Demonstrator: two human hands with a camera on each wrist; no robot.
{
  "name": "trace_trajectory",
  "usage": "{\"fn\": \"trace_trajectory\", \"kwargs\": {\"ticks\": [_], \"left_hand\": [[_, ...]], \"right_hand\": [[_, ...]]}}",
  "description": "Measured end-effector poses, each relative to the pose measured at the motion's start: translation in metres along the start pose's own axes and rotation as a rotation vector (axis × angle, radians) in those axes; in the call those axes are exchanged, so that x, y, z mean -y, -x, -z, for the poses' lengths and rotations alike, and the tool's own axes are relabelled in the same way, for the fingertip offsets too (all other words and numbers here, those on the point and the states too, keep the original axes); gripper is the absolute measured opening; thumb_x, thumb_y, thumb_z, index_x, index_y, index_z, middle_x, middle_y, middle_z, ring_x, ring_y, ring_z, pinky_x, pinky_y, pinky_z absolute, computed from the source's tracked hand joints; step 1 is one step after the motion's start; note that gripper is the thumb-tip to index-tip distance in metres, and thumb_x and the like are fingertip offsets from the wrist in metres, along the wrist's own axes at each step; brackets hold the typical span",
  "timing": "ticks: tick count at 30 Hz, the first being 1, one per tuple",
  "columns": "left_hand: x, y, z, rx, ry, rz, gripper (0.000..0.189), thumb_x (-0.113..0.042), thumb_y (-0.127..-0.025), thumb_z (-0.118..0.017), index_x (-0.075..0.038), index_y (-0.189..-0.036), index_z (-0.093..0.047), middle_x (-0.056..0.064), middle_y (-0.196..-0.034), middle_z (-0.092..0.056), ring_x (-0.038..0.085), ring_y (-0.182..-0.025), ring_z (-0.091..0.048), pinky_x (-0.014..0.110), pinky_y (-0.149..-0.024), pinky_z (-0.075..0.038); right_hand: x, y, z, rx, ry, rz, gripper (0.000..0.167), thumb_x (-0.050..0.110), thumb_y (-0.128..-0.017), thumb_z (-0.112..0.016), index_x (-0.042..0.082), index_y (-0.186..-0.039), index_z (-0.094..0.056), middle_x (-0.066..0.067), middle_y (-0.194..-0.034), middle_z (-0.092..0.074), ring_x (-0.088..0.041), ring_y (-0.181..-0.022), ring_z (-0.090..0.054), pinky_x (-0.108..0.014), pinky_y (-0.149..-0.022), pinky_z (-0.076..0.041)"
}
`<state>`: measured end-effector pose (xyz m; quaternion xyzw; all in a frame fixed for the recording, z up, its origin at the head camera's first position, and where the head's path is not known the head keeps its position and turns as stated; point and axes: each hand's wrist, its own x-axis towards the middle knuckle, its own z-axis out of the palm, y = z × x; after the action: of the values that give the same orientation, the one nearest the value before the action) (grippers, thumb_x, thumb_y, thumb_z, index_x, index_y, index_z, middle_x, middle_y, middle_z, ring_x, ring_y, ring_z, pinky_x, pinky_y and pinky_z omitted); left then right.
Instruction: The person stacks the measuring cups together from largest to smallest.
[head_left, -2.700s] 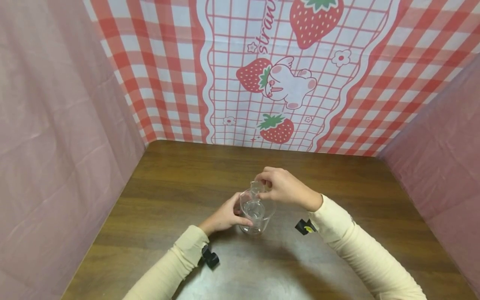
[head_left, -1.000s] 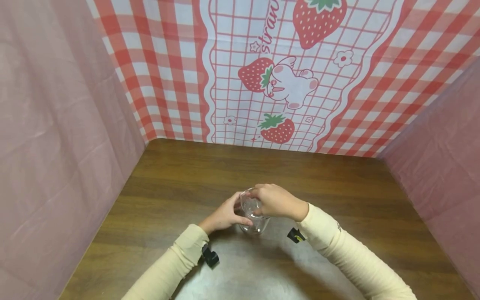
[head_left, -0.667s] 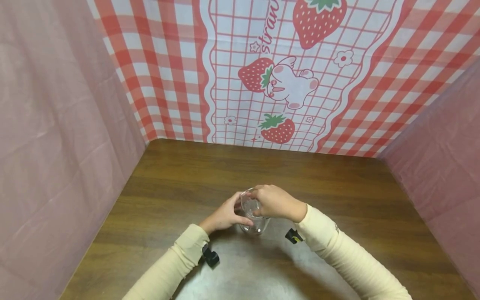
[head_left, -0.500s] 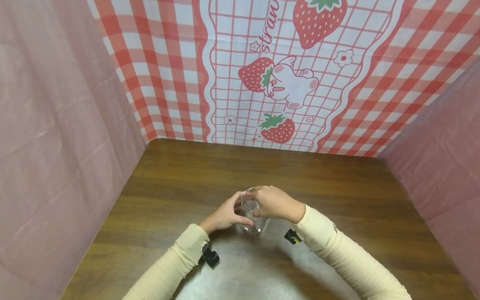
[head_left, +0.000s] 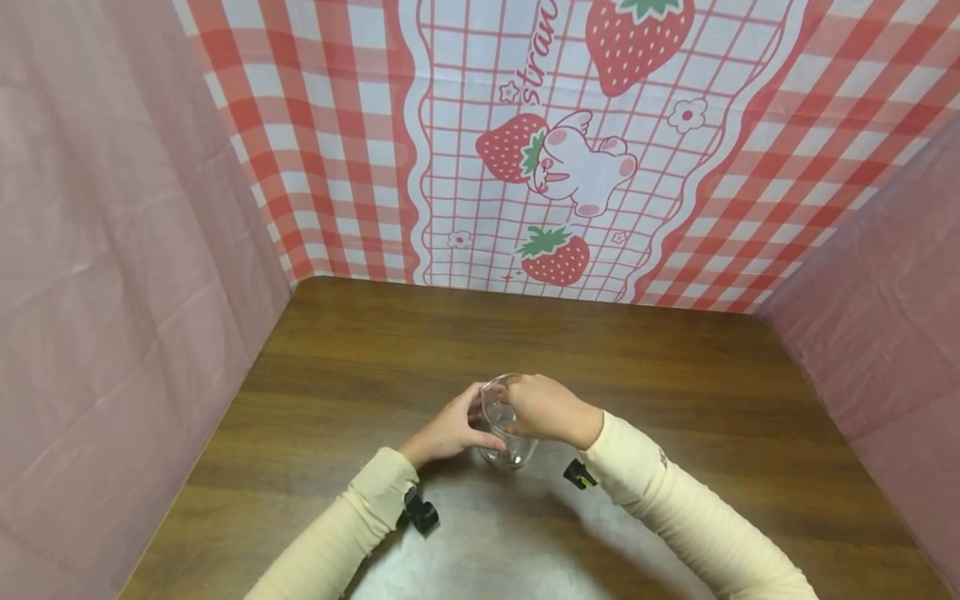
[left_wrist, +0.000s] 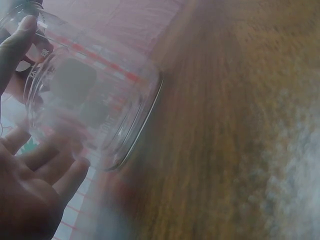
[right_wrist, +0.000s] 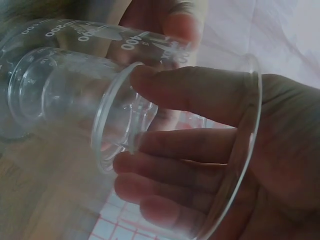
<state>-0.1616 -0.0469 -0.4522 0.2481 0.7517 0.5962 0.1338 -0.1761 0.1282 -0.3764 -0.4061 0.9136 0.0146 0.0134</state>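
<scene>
A large clear glass beaker (head_left: 519,452) stands on the table, its white volume marks legible in the right wrist view. My left hand (head_left: 448,429) curls round its left side, thumb in front and fingers behind. Inside it sits a medium beaker (right_wrist: 102,117), its thick rim well below the large one's. My right hand (head_left: 551,408) reaches down through the large beaker's mouth. Its thumb (right_wrist: 170,82) and fingertips pinch a small glass beaker (right_wrist: 136,120), which is partly within the medium one. In the left wrist view the large beaker's base (left_wrist: 145,125) shows near the tabletop.
The brown wooden table (head_left: 360,333) spreads round the beakers. A strawberry-print checked cloth (head_left: 555,167) hangs behind it, and pink curtains (head_left: 135,250) close both sides. Small black wrist cameras (head_left: 422,512) stick out below the cream sleeves (head_left: 337,533).
My right hand has come down from above the large beaker, lowering the small beaker into it. Lately that hand shifts only slightly lower. The left hand and large beaker stay put.
</scene>
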Motion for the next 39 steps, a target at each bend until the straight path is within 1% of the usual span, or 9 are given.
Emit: {"fn": "trace_trajectory", "kwargs": {"ticks": [3,6,10,13,18,25,29,35,39], "left_hand": [[0.015,-0.006,-0.002,-0.014,-0.002,0.001,0.081,-0.007,-0.073,-0.083,0.002,-0.141,-0.039,0.021,-0.146,-0.046,0.038,-0.132,-0.048,0.048,-0.113,-0.041],[0.029,-0.011,-0.004,-0.016,-0.002,-0.005,0.083,-0.007,-0.073,-0.083,0.001,-0.142,-0.038,0.020,-0.148,-0.044,0.037,-0.133,-0.048,0.048,-0.113,-0.042],[0.030,-0.012,-0.004,-0.005,0.009,-0.011,0.085,-0.004,-0.073,-0.083,0.002,-0.143,-0.036,0.022,-0.149,-0.042,0.039,-0.133,-0.047,0.049,-0.113,-0.041],[0.029,-0.011,-0.004,-0.005,0.008,-0.019,0.083,-0.005,-0.073,-0.083,0.001,-0.143,-0.037,0.020,-0.148,-0.044,0.037,-0.133,-0.048,0.048,-0.112,-0.042],[0.030,-0.011,-0.005,-0.008,0.009,-0.017,0.081,-0.009,-0.074,-0.084,-0.001,-0.141,-0.040,0.018,-0.147,-0.046,0.035,-0.132,-0.049,0.047,-0.112,-0.043],[0.030,-0.011,-0.004,-0.014,-0.001,-0.012,0.081,-0.012,-0.073,-0.085,-0.001,-0.139,-0.040,0.020,-0.144,-0.048,0.037,-0.131,-0.050,0.048,-0.111,-0.044],[0.029,-0.011,-0.003,-0.018,0.000,-0.001,0.080,-0.011,-0.074,-0.084,-0.001,-0.140,-0.039,0.020,-0.143,-0.050,0.037,-0.130,-0.051,0.047,-0.111,-0.044],[0.028,-0.011,-0.003,-0.023,0.007,0.012,0.081,-0.010,-0.074,-0.084,-0.002,-0.141,-0.039,0.019,-0.144,-0.049,0.036,-0.130,-0.052,0.046,-0.111,-0.045],[0.030,-0.010,-0.004,-0.017,0.011,0.022,0.082,-0.009,-0.074,-0.083,-0.002,-0.142,-0.038,0.020,-0.145,-0.048,0.037,-0.131,-0.051,0.047,-0.111,-0.044]], "right_hand": [[0.001,0.000,0.002,0.016,-0.012,-0.014,0.032,0.021,-0.069,-0.083,0.005,-0.093,-0.069,-0.006,-0.086,-0.069,-0.019,-0.074,-0.066,-0.036,-0.069,-0.059],[0.002,0.000,0.002,0.030,-0.021,-0.021,0.031,0.022,-0.070,-0.083,0.005,-0.093,-0.070,-0.007,-0.086,-0.069,-0.021,-0.075,-0.066,-0.037,-0.070,-0.060],[0.002,0.000,0.001,0.042,-0.024,-0.029,0.032,0.022,-0.071,-0.082,0.004,-0.094,-0.071,-0.008,-0.087,-0.069,-0.022,-0.078,-0.066,-0.039,-0.073,-0.060],[0.002,0.001,0.000,0.044,-0.024,-0.030,0.032,0.023,-0.072,-0.082,0.003,-0.096,-0.071,-0.008,-0.088,-0.069,-0.022,-0.080,-0.067,-0.039,-0.075,-0.060],[0.000,0.002,0.000,0.023,-0.034,-0.012,0.032,0.023,-0.074,-0.081,0.004,-0.098,-0.071,-0.008,-0.090,-0.070,-0.022,-0.082,-0.067,-0.039,-0.075,-0.060],[-0.002,0.003,0.001,-0.019,-0.070,0.026,0.032,0.022,-0.076,-0.080,0.005,-0.101,-0.071,-0.008,-0.094,-0.072,-0.021,-0.085,-0.070,-0.037,-0.077,-0.060],[-0.003,0.003,0.003,-0.033,-0.090,0.025,0.031,0.024,-0.077,-0.079,0.006,-0.101,-0.071,-0.007,-0.093,-0.073,-0.020,-0.083,-0.070,-0.036,-0.075,-0.061],[-0.003,0.004,0.004,-0.033,-0.119,0.036,0.027,0.022,-0.078,-0.078,0.005,-0.098,-0.072,-0.008,-0.090,-0.072,-0.015,-0.074,-0.065,-0.031,-0.066,-0.058],[-0.003,0.005,0.003,-0.038,-0.141,0.037,0.027,0.023,-0.079,-0.077,0.007,-0.101,-0.073,-0.007,-0.089,-0.071,-0.013,-0.073,-0.064,-0.028,-0.064,-0.056]]}}
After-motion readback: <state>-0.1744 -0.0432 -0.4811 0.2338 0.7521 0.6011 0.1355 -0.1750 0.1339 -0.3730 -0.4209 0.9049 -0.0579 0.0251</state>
